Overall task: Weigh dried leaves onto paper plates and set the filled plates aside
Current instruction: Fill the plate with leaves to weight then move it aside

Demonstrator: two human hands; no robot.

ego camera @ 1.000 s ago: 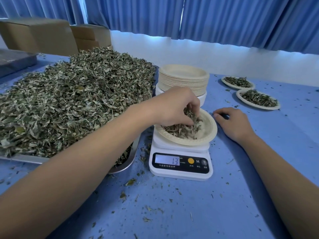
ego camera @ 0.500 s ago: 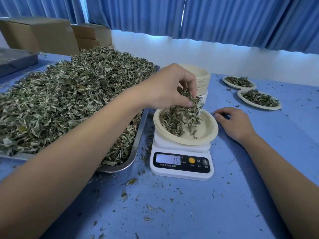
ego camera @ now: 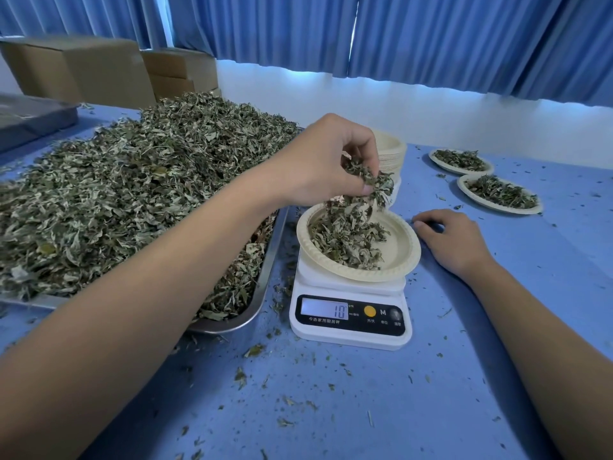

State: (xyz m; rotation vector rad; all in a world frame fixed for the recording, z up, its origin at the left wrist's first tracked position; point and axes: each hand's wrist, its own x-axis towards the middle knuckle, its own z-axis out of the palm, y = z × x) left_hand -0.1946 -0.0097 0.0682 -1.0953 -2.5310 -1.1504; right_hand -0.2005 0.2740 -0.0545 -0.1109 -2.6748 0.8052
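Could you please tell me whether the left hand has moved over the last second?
Yes: the left hand has risen from the plate on the scale, pinching leaves.

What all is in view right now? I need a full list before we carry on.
tray: one, silver, left on the table
dried leaves: one heap, grey-green, piled in the tray
scale: one, white, centre, reads 10
plate: one, cream, on the scale, part filled with leaves
empty plates: one stack, cream, behind the scale
filled plates: two, cream, far right
boxes: at least two, brown, far left
curtains: one row, blue, along the back
table: one, blue, under everything
left hand: one, above the plate on the scale, grip on a bunch of dried leaves
right hand: one, resting on the table right of the scale, holding nothing
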